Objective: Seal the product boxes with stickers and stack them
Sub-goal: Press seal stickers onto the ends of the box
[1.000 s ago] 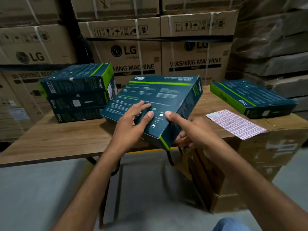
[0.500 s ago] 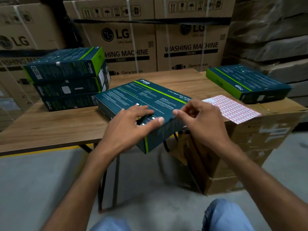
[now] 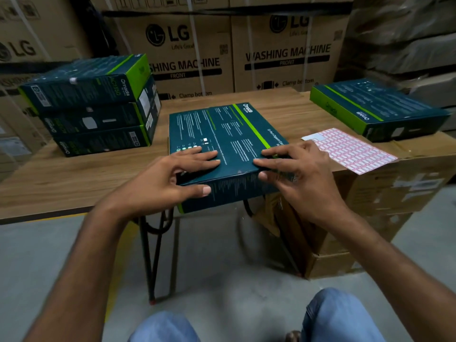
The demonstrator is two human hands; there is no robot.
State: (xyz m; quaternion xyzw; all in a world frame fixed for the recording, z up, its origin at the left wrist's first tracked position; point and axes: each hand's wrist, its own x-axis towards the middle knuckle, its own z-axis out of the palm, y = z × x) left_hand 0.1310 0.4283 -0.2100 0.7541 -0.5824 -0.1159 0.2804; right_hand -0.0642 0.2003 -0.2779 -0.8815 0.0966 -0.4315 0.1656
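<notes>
A dark teal product box [image 3: 222,129] with a green stripe lies flat on the wooden table [image 3: 74,174], its near end overhanging the front edge. My left hand [image 3: 170,178] rests on the box's near left part, fingers straight on top and thumb along the front side. My right hand [image 3: 301,174] lies on the near right corner, fingers flat across the top edge and thumb on the front side. A pink sticker sheet [image 3: 352,151] lies just right of that hand. Three like boxes form a stack [image 3: 93,107] at the left.
Another teal box [image 3: 370,107] lies on a brown carton [image 3: 394,193] that stands right of the table. Large washing machine cartons [image 3: 197,45] wall off the back. The table's black metal legs [image 3: 155,243] and my knees are below.
The box was tilted up in my hands a second ago; now it lies flat on the table. My right hand moved from the box's side onto its near top edge.
</notes>
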